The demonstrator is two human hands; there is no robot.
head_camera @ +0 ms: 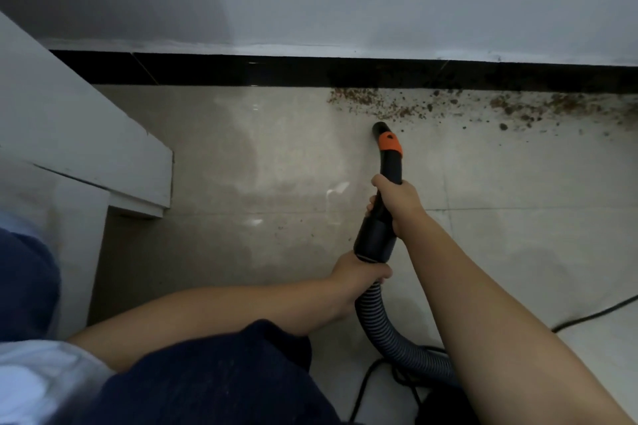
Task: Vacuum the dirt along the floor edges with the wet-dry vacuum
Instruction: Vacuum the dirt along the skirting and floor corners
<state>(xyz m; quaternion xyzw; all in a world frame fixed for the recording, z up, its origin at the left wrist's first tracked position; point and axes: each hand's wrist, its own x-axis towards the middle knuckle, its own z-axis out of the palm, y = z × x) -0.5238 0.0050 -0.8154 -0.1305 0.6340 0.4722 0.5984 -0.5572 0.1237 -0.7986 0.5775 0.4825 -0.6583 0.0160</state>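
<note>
A black vacuum nozzle (386, 155) with an orange collar points at the floor just short of the wall. Its open tip sits at the lower edge of a strip of brown dirt (448, 103) that runs along the black skirting to the right. My right hand (397, 203) grips the black handle below the collar. My left hand (355, 283) grips the spot where the handle joins the ribbed grey hose (383, 331). The hose curves down to the bottom of the view, where the vacuum body is hidden behind my right arm.
Black skirting (207, 71) runs under a grey wall. A white cabinet or step (103, 162) juts out at the left. A black power cord (593, 314) lies on the pale tiled floor (259, 166) at the right. My dark-clothed knee (207, 373) fills the bottom left.
</note>
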